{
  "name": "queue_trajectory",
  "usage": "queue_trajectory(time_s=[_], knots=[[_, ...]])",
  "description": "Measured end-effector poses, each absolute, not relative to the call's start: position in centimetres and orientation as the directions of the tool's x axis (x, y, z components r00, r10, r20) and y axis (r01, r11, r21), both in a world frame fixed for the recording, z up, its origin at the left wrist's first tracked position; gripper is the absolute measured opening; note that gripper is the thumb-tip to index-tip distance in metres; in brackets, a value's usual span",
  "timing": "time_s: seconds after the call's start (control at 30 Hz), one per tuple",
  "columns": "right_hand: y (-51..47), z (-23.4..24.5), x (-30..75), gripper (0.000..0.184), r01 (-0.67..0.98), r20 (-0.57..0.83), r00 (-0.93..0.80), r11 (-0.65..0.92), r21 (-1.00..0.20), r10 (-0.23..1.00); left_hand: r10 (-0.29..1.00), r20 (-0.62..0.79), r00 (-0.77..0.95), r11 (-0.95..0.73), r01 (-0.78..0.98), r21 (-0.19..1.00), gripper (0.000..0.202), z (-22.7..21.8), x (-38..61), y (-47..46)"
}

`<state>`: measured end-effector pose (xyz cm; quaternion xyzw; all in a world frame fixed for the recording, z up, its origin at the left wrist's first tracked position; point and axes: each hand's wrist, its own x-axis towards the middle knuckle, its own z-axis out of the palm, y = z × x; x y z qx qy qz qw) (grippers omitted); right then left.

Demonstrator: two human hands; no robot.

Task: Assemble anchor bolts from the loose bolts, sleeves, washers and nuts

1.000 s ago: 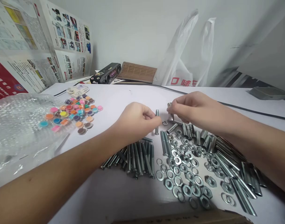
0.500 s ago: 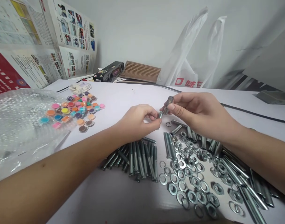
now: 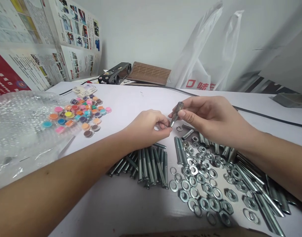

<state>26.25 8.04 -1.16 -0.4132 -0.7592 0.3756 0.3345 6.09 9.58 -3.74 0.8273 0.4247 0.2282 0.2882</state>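
My left hand is closed in a pinch on a threaded bolt, whose end points up between thumb and forefinger; the rest of it is hidden in the hand. Thumb and fingers of my right hand grip a short metal sleeve, tilted, in line with the bolt's tip and meeting it. I cannot tell how far the bolt is inside. Below my left hand lies a pile of bolts. Under and in front of my right hand are scattered washers, hex nuts and more metal sleeves.
Colourful little lidded pots and a bubble-wrap bag sit on the left of the white table. A newspaper stands behind. At the back are a black box, a bamboo mat and a white plastic bag.
The sleeve in my right hand and the bolt in my left were slightly apart; now they meet end to end in one line. The view has shifted slightly.
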Motion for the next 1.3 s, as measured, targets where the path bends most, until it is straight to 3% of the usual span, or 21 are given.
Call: queue_trajectory(time_s=[0.17,0.23,0.33,0.43,0.57,0.77,0.97,1.1,1.17,1.3], knots=[[8.4,-1.6,26.9,0.013,0.443,0.165,-0.537,0.443,-0.779,0.827,0.831,0.102,0.546,-0.466,0.585,0.664,0.016,-3.9,6.0,9.7],[8.5,-1.5,27.2,0.022,0.503,0.144,-0.539,0.455,-0.735,0.830,0.830,0.078,0.553,-0.456,0.590,0.666,0.016,-3.9,5.9,9.7],[8.3,-1.3,27.2,0.036,0.493,0.232,-0.503,0.497,-0.714,0.833,0.830,0.042,0.557,-0.436,0.600,0.671,0.018,-3.9,5.9,9.7],[8.0,-1.1,26.8,0.025,0.456,0.297,-0.528,0.561,-0.691,0.795,0.831,0.008,0.556,-0.424,0.624,0.656,0.019,-3.7,5.9,9.7],[7.7,-0.8,26.3,0.015,0.496,0.264,-0.521,0.540,-0.680,0.812,0.853,-0.013,0.522,-0.403,0.675,0.618,0.030,-3.4,5.6,9.8],[8.0,-0.9,26.8,0.019,0.487,0.308,-0.526,0.577,-0.655,0.793,0.855,0.190,0.482,-0.438,0.478,0.761,0.031,-3.0,5.8,9.6],[7.9,0.3,27.1,0.029,0.564,0.240,-0.621,0.638,-0.525,0.746,0.873,0.123,0.472,-0.363,0.459,0.811,0.033,-2.9,6.1,9.6],[7.5,2.7,28.2,0.031,0.662,0.247,-0.609,0.655,-0.365,0.753,0.900,0.101,0.423,-0.325,0.501,0.802,0.032,-2.8,6.3,9.6],[7.0,3.7,29.0,0.025,0.697,0.154,-0.636,0.648,-0.308,0.757,0.906,0.099,0.411,-0.320,0.513,0.797,0.032,-2.8,6.4,9.5],[5.3,3.8,30.0,0.021,0.757,-0.318,-0.653,0.602,-0.253,0.687,0.915,0.101,0.391,-0.315,0.536,0.783,0.030,-2.7,6.5,9.5]])
